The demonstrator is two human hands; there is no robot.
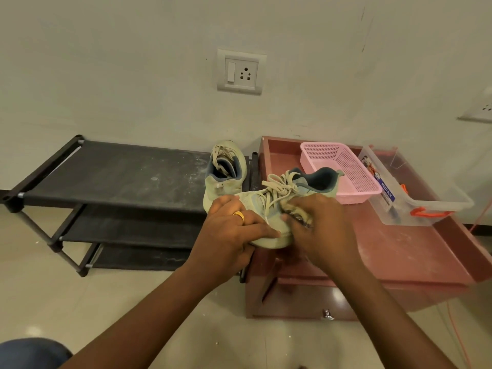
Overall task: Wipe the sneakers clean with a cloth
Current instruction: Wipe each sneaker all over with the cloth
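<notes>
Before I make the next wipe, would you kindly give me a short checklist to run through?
1. Left hand grips the held sneaker at the toe: ok.
2. Right hand presses the cloth on its side: ok.
3. Cloth clean enough: cannot tell, its dark marks may be dirt or pattern.
4. Sole wiped: cannot tell, hidden.
5. Second sneaker waiting on the shoe rack: ok.

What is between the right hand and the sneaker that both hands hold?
A dirty cloth, which the right hand presses against the sneaker; the head view shows it.
</notes>
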